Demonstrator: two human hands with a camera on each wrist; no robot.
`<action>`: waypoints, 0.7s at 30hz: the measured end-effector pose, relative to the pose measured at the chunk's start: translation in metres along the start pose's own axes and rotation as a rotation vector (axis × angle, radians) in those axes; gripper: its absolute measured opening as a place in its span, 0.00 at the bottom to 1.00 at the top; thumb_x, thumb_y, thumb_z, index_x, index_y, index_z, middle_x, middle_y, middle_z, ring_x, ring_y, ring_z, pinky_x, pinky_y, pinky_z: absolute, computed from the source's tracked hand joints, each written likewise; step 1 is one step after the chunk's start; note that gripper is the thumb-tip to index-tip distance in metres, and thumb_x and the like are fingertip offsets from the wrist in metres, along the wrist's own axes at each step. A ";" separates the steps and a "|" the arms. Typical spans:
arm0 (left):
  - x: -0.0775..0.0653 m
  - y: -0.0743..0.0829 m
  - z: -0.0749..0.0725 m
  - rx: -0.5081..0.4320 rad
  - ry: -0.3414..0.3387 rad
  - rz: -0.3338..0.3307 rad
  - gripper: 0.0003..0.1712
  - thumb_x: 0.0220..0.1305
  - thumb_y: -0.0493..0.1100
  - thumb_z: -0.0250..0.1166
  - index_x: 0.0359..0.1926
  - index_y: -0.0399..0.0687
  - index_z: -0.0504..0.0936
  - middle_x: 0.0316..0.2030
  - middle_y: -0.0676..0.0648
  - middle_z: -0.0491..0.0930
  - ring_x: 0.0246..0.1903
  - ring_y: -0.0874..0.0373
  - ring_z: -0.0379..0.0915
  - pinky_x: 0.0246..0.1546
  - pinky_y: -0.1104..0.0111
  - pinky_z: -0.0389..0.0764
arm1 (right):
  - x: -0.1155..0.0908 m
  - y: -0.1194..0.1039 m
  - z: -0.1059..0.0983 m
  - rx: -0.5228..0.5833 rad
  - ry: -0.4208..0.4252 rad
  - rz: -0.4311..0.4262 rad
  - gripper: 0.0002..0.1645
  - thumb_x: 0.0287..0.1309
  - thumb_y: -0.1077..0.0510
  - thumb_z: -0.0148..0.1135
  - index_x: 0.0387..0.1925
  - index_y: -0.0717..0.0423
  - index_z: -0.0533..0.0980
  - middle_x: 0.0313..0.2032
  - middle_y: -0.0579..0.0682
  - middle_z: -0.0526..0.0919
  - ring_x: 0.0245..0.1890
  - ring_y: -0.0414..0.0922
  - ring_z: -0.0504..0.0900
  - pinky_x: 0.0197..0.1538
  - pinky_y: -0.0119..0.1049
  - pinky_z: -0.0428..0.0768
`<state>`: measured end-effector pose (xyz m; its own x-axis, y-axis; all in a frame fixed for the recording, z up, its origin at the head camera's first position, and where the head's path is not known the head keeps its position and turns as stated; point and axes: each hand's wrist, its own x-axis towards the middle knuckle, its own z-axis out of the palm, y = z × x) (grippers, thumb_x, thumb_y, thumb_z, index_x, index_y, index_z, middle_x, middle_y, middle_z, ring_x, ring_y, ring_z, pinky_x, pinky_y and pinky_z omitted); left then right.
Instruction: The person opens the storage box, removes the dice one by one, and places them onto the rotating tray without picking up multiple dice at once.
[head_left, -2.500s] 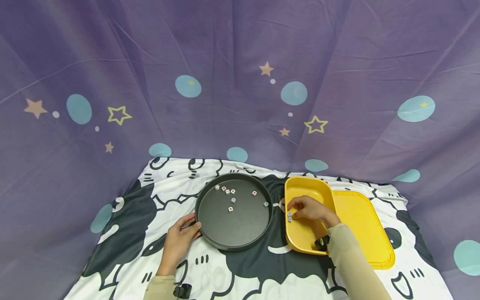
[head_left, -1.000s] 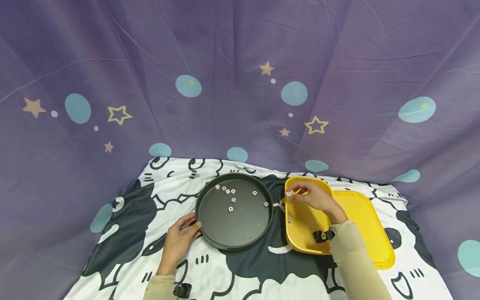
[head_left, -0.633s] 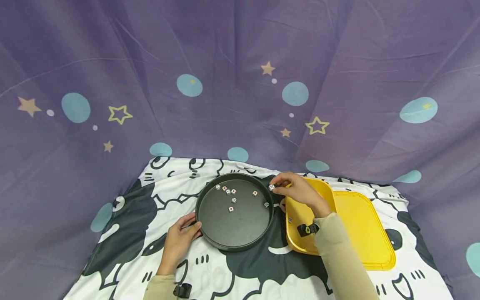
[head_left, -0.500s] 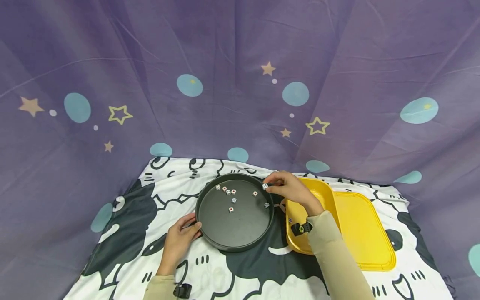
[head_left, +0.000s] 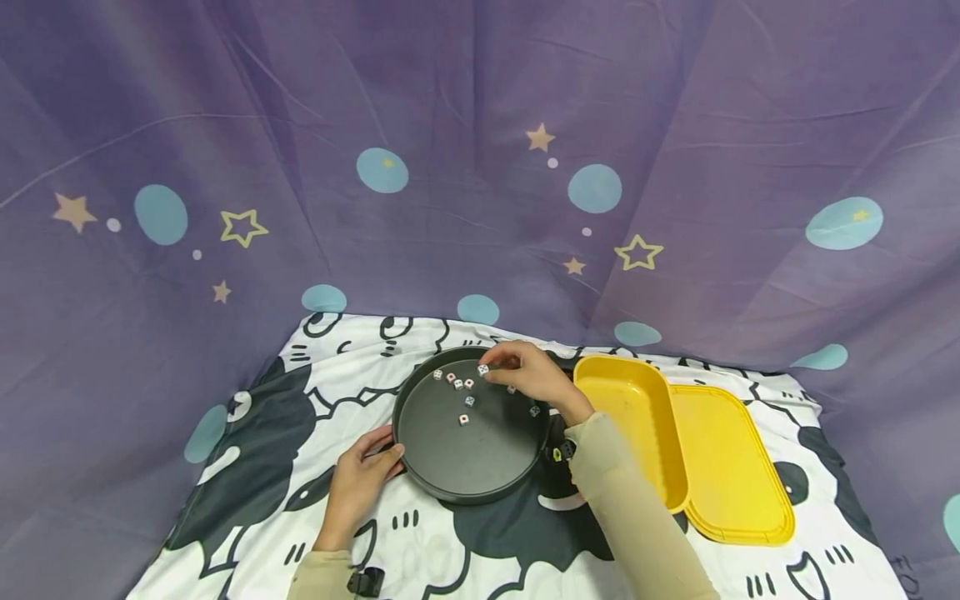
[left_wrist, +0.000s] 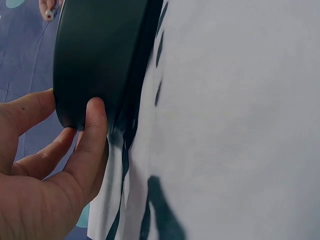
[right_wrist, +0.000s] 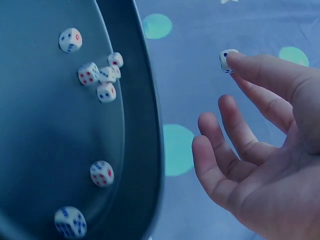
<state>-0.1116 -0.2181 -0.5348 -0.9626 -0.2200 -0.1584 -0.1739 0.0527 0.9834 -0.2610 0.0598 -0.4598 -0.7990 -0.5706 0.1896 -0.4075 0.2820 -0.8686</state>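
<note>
On the left, my left hand holds the rim and outer side of a round dark pan, its fingers pressed to the wall in the left wrist view. My right hand pinches a white die between thumb and fingertip, above the far part of the pan. The other fingers of that hand are loosely curled in the right wrist view. Several white dice with red and blue pips lie in the pan, among them one die nearest its middle. My right hand partly covers another die.
A yellow box stands right of the pan, with its left side partly behind my right sleeve. Beside it lies a flat yellow lid. The table has a black and white cartoon cloth, and a purple curtain hangs behind.
My right hand has lifted a die from the yellow box and carried it left, over the box's edge and above the pan. My left hand has stayed at the pan's rim.
</note>
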 end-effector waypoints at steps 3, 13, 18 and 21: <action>0.001 0.000 0.000 -0.005 -0.006 -0.006 0.27 0.67 0.36 0.67 0.65 0.33 0.73 0.60 0.31 0.74 0.48 0.53 0.81 0.45 0.68 0.86 | 0.006 0.001 0.008 -0.013 -0.015 0.008 0.11 0.60 0.64 0.70 0.45 0.59 0.84 0.39 0.48 0.84 0.34 0.44 0.79 0.36 0.33 0.80; 0.002 -0.001 0.000 -0.017 0.000 -0.004 0.27 0.65 0.34 0.68 0.64 0.34 0.74 0.59 0.32 0.75 0.46 0.57 0.82 0.44 0.68 0.86 | 0.012 0.006 0.023 -0.041 -0.009 -0.004 0.11 0.56 0.66 0.72 0.43 0.60 0.84 0.36 0.51 0.84 0.37 0.45 0.78 0.39 0.34 0.78; 0.001 0.001 0.000 -0.022 -0.017 -0.022 0.28 0.67 0.35 0.67 0.66 0.33 0.72 0.60 0.31 0.73 0.48 0.53 0.81 0.46 0.69 0.86 | 0.011 0.006 0.022 -0.037 -0.001 0.007 0.14 0.57 0.67 0.71 0.46 0.59 0.84 0.41 0.58 0.84 0.40 0.45 0.79 0.43 0.33 0.79; 0.002 0.001 -0.001 -0.025 -0.021 -0.032 0.29 0.67 0.36 0.67 0.67 0.32 0.71 0.61 0.30 0.72 0.48 0.56 0.81 0.46 0.70 0.85 | 0.006 -0.002 0.015 -0.024 -0.005 0.032 0.14 0.59 0.66 0.70 0.48 0.59 0.83 0.43 0.57 0.84 0.41 0.47 0.80 0.43 0.35 0.81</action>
<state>-0.1132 -0.2194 -0.5342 -0.9609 -0.2003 -0.1912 -0.1995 0.0215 0.9797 -0.2585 0.0440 -0.4637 -0.8097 -0.5647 0.1596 -0.3923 0.3185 -0.8630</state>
